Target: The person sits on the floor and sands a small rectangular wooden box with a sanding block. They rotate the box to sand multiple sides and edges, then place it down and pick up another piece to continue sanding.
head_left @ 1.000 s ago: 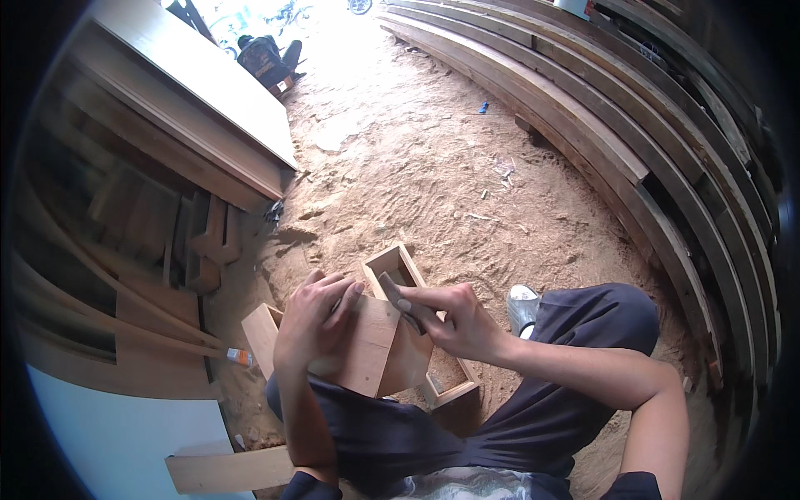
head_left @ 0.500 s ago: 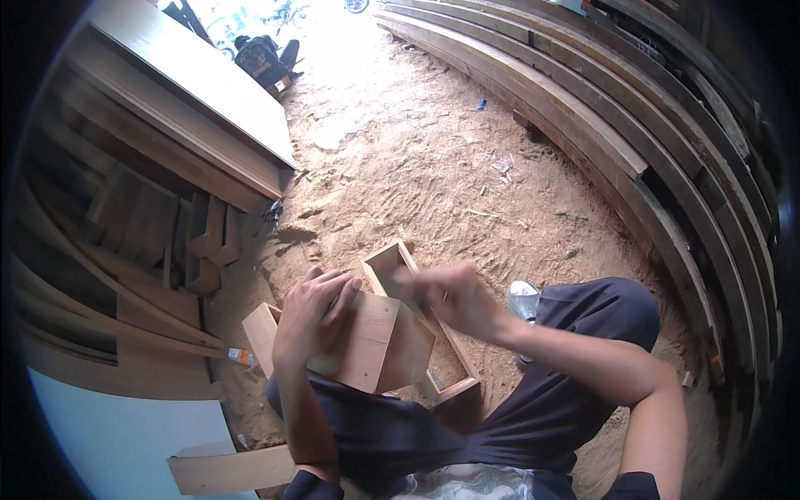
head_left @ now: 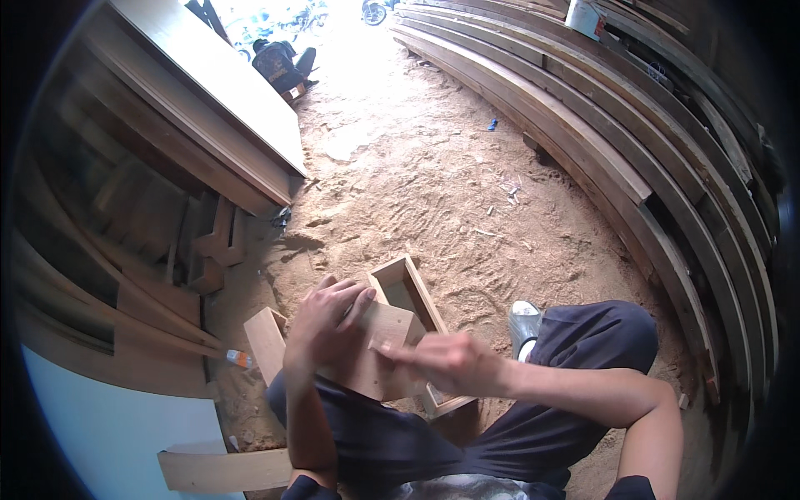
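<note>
On the sawdust-covered floor of a timber workshop, a seated person in dark trousers works over a small wooden piece held above the lap. The left hand (head_left: 327,321) lies spread on top of a flat wooden block (head_left: 379,350), fingers open and pressing down across its upper face. The right hand (head_left: 446,362) is blurred at the block's lower edge, its fingers drawn loosely together and pointing left; whether it pinches anything cannot be told.

Under the block sits one open rectangular wooden box frame (head_left: 408,292), its long axis running from upper left to lower right, the far end pointing away from the person toward the open floor. One more short board (head_left: 267,342) stands just beside the left wrist, and another plank (head_left: 225,469) lies flat near the lower edge.

A small tube with an orange and white tip (head_left: 237,358) lies on the floor to the left, against the stacked timber (head_left: 150,250). A white bucket (head_left: 583,15) stands far off on the curved stack of long planks (head_left: 633,167) at the right. A tiny blue scrap (head_left: 492,125) lies on the sawdust. One white shoe (head_left: 525,321) shows beside the knee. Another person (head_left: 279,62) crouches in the bright doorway, well apart.
</note>
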`<state>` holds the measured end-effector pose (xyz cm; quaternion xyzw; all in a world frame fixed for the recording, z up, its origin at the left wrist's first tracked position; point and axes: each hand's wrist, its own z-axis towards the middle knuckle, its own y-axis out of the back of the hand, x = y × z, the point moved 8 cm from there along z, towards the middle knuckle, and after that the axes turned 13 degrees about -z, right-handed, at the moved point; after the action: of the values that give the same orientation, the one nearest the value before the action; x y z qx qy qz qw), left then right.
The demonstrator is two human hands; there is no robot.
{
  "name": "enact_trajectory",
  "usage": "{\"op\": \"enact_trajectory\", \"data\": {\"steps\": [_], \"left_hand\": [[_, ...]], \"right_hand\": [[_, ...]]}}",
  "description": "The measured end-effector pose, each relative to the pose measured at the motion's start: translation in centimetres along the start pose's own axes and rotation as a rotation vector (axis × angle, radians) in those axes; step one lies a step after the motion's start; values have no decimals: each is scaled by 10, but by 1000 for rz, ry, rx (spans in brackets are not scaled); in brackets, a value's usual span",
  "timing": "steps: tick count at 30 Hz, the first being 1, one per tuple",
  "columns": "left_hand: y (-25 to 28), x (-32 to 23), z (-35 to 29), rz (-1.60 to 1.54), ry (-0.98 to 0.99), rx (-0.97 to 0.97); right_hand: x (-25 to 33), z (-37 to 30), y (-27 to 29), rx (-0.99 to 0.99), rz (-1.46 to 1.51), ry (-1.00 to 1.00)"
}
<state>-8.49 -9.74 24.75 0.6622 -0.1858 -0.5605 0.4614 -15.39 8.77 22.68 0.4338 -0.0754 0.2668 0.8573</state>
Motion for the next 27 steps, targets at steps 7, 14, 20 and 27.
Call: {"op": "enact_trajectory", "data": {"steps": [7, 14, 20, 27], "left_hand": [[-1, -3, 4, 30, 9, 27], [-2, -5, 3, 13, -12, 30], [-1, -8, 3, -12, -8, 29], [-1, -4, 3, 1, -26, 23]], "right_hand": [[-19, 0, 7, -176, 131, -211], [-33, 1, -4, 150, 231, -310], [-59, -3, 4, -78, 240, -324], [-64, -3, 6, -193, 90, -183]]}}
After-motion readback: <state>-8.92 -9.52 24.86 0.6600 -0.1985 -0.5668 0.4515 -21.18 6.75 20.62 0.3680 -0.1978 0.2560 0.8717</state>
